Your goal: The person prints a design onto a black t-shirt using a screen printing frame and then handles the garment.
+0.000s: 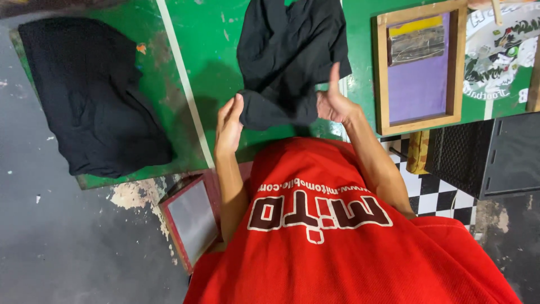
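Head view: both hands grip a black garment (289,56) over the green table (208,50). Left hand (229,125) pinches its folded hem at 7 o'clock; right hand (333,102) grasps it at 5 o'clock. Another black garment (90,93) lies at 9 o'clock, a wooden frame (419,67) at 3 o'clock.

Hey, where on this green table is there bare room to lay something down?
The widest bare green strip runs between the black pile on the left and the black garment held by the left hand and right hand, crossed by a white line. A narrow gap lies between the garment and the wooden frame. The right end is crowded.
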